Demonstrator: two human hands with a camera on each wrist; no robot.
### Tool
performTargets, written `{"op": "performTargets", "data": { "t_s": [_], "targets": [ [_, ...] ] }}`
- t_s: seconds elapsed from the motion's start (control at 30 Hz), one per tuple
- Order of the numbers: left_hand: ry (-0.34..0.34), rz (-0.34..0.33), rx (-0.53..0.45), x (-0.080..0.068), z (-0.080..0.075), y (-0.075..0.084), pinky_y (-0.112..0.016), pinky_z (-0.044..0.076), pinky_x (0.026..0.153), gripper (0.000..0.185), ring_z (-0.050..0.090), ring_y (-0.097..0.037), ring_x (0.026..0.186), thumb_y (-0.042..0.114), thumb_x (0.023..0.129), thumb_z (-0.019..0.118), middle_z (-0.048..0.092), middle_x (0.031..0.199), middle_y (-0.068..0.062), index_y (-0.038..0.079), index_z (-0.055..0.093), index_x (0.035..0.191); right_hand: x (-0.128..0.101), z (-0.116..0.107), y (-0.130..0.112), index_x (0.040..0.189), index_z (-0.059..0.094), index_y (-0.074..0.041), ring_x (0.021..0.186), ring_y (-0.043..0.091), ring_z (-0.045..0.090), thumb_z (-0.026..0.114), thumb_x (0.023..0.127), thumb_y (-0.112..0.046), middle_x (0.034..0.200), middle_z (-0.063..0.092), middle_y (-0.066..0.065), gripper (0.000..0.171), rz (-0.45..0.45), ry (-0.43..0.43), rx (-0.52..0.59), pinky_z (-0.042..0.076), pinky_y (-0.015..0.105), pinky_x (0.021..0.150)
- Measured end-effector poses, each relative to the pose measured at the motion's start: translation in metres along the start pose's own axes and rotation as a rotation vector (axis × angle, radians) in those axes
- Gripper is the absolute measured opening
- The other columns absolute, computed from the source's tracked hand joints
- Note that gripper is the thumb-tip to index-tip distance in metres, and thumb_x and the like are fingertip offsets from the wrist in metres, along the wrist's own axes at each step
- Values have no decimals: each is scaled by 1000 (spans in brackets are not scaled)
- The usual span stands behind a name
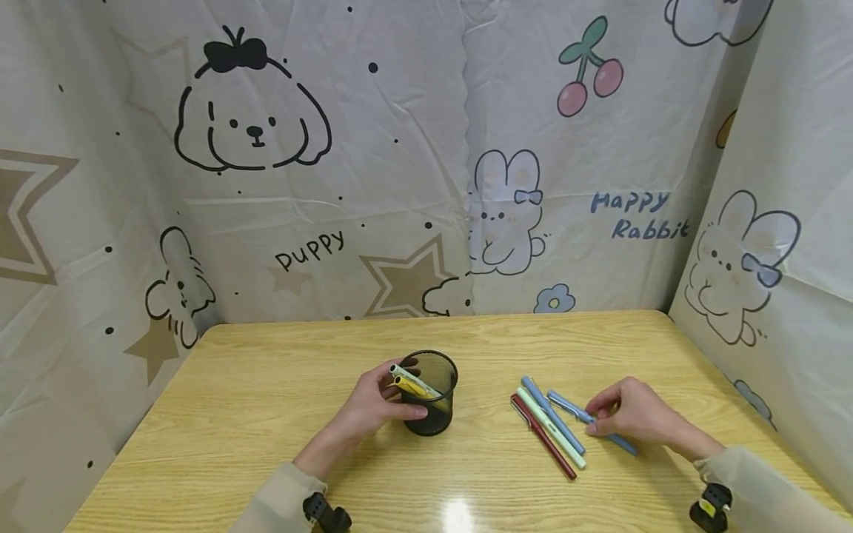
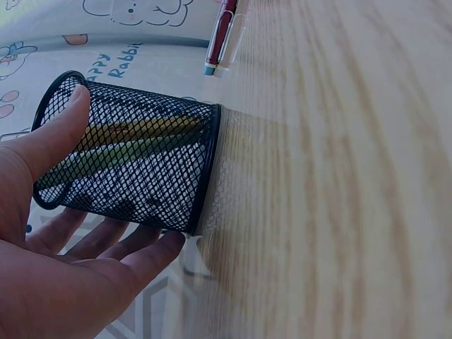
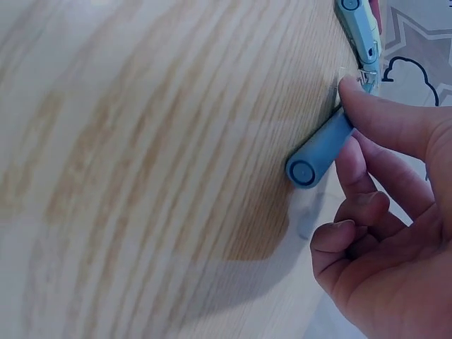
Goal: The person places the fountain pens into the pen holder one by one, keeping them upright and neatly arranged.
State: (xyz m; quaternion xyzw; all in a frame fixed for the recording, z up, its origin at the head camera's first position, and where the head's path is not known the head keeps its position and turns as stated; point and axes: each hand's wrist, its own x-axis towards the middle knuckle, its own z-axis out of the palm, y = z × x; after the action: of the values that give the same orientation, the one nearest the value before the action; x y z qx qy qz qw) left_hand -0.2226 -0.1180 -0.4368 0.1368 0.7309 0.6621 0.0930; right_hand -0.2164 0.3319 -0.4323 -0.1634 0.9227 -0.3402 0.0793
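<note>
Under the right hand (image 1: 636,414), thumb and fingers pinch a blue pen (image 3: 321,148) lying flat on the wooden table (image 1: 266,400), its long axis running from the hand up-left toward three more pens (image 1: 549,429) just beside it. Well apart to the left, the left hand (image 1: 376,403) cups the black mesh pen cup (image 1: 432,400), which stands upright with a yellow pen (image 1: 416,386) leaning inside.
</note>
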Motion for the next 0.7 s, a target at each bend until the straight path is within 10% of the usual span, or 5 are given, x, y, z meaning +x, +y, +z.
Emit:
{"op": "performTargets", "data": {
  "t_s": [0.7],
  "targets": [
    [4, -1, -4, -2, 1, 1, -57, 34, 120, 81, 53, -43, 137, -3, 81, 90, 58, 147, -23, 1, 52, 152, -2, 0, -4, 93, 80, -4, 68, 13, 57, 90, 80, -13, 75, 65, -3, 19, 28, 17, -31, 47, 25, 60]
  ]
}}
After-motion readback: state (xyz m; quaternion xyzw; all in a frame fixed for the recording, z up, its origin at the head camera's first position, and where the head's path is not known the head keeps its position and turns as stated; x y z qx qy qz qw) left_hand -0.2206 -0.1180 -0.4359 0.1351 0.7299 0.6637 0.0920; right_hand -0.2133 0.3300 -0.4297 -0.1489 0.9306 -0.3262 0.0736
